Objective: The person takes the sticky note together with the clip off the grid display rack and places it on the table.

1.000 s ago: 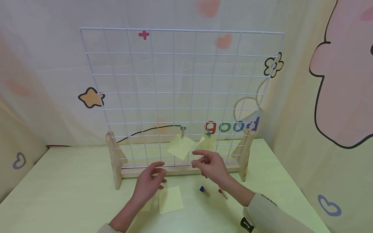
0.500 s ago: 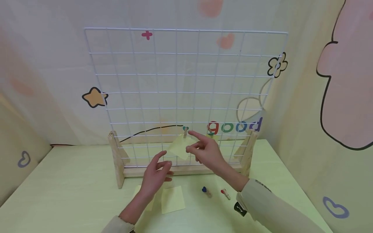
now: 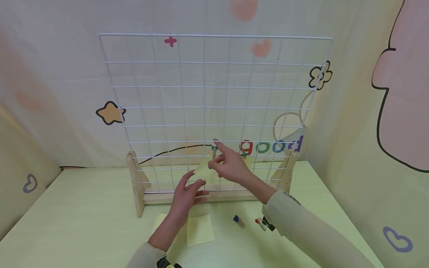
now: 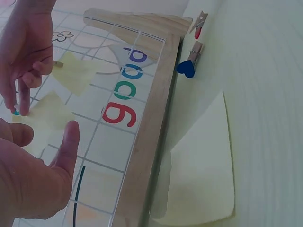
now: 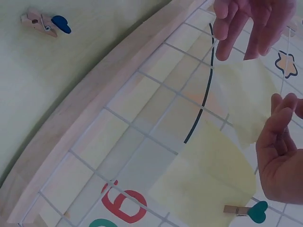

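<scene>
A yellow sticky note (image 3: 202, 169) hangs on the white wire grid (image 4: 102, 127), under a small wooden clothespin with a teal heart (image 4: 16, 112). My right hand (image 3: 231, 165) reaches over this note with the index finger stretched past the clothespin and the thumb lower down, apart from it. At the note's lower left, my left hand (image 3: 184, 199) has its thumb and fingers spread; its fingertips (image 5: 225, 52) are close to the note's edge, contact unclear. A second sticky note (image 5: 203, 175) hangs to the right from another teal-heart clothespin (image 5: 246, 211).
Wooden feet (image 3: 135, 186) and a bottom bar (image 3: 157, 199) hold the grid upright on the table. In front lie two sticky notes, one (image 3: 200, 230) partly beside the left forearm, plus a blue-heart clothespin (image 3: 238, 221) and a red-heart clothespin (image 3: 260, 224).
My right hand has moved left and up from the second note to the middle note's clothespin. My left hand has risen to the right, up to that note's lower left edge.
</scene>
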`<action>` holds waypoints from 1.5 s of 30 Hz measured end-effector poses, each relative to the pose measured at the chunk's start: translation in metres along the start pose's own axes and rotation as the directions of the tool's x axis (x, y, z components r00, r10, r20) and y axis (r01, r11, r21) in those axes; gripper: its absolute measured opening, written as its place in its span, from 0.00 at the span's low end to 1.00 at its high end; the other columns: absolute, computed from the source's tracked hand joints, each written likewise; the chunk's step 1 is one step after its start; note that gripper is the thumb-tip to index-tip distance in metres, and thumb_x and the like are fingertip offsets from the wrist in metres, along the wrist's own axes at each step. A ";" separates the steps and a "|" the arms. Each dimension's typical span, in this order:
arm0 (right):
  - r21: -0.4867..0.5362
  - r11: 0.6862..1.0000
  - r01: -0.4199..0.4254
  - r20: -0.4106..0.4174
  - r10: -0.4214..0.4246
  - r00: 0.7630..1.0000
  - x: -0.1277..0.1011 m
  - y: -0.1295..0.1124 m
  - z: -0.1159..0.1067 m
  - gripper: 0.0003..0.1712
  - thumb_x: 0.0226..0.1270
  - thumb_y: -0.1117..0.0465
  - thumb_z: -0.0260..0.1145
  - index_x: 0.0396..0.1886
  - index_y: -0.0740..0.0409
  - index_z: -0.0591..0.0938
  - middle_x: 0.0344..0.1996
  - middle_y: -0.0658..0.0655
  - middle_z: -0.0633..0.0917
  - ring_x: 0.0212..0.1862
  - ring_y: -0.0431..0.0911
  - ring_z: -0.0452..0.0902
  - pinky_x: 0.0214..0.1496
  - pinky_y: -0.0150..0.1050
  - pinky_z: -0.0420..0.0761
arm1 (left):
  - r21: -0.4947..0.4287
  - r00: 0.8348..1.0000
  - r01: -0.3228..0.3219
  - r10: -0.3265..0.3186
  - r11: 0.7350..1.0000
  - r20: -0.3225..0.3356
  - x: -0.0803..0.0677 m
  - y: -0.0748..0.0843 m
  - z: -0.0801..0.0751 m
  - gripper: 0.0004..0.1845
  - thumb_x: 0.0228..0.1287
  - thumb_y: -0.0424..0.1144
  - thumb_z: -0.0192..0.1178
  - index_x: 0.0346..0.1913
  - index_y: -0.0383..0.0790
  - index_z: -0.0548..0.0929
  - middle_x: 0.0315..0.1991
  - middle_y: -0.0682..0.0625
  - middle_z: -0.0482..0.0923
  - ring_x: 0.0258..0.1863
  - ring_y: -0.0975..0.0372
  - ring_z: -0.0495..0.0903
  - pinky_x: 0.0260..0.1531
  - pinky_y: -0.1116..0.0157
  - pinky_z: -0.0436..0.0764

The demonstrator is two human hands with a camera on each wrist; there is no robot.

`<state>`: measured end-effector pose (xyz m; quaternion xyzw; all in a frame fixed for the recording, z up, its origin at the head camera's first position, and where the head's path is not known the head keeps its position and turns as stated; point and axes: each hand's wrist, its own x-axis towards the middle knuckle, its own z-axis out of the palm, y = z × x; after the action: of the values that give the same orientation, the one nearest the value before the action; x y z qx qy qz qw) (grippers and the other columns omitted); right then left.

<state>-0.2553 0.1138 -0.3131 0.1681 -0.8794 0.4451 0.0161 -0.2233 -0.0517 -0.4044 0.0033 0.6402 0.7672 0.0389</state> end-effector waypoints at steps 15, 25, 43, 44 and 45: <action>-0.155 0.988 -0.009 -0.085 -0.005 0.996 0.006 -0.013 -0.004 0.26 0.72 0.61 0.50 0.68 0.60 0.70 0.31 0.50 0.87 0.13 0.41 0.68 0.13 0.29 0.60 | -0.139 1.000 0.017 -0.016 0.990 0.009 0.007 0.000 0.011 0.09 0.72 0.39 0.55 0.35 0.38 0.71 0.33 0.47 0.84 0.32 0.59 0.87 0.36 0.65 0.85; -0.158 0.987 -0.023 -0.112 0.005 0.994 0.010 -0.012 -0.007 0.20 0.71 0.63 0.53 0.59 0.58 0.79 0.30 0.50 0.88 0.10 0.39 0.58 0.13 0.29 0.56 | -0.126 1.000 0.009 -0.007 0.992 0.012 0.006 0.001 0.011 0.09 0.72 0.38 0.54 0.37 0.35 0.74 0.32 0.45 0.86 0.27 0.62 0.85 0.35 0.66 0.85; -0.149 0.984 0.098 -0.181 -0.124 0.976 0.010 -0.002 -0.001 0.15 0.70 0.66 0.55 0.46 0.59 0.86 0.25 0.52 0.87 0.12 0.39 0.62 0.14 0.29 0.57 | -0.109 1.000 -0.004 0.003 0.994 -0.009 0.009 0.001 0.010 0.09 0.71 0.37 0.55 0.36 0.33 0.76 0.32 0.42 0.86 0.25 0.62 0.85 0.32 0.66 0.85; -0.143 0.985 0.099 -0.185 -0.124 0.975 0.010 -0.002 -0.001 0.15 0.70 0.66 0.55 0.46 0.60 0.86 0.25 0.51 0.87 0.12 0.38 0.62 0.14 0.29 0.57 | -0.105 1.000 -0.003 0.002 0.994 -0.012 0.009 0.001 0.009 0.09 0.71 0.37 0.55 0.36 0.33 0.76 0.32 0.41 0.86 0.25 0.62 0.85 0.32 0.66 0.85; -0.137 0.986 0.099 -0.188 -0.123 0.974 0.010 -0.002 -0.001 0.15 0.70 0.66 0.55 0.46 0.60 0.86 0.25 0.51 0.87 0.12 0.39 0.62 0.14 0.29 0.57 | -0.100 1.000 -0.004 0.003 0.995 -0.012 0.009 0.001 0.009 0.09 0.71 0.37 0.55 0.36 0.33 0.76 0.32 0.41 0.86 0.25 0.62 0.85 0.32 0.65 0.85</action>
<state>-0.2639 0.1107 -0.3098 0.1710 -0.8892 0.4012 0.1381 -0.2318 -0.0424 -0.4023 -0.0021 0.6010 0.7985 0.0338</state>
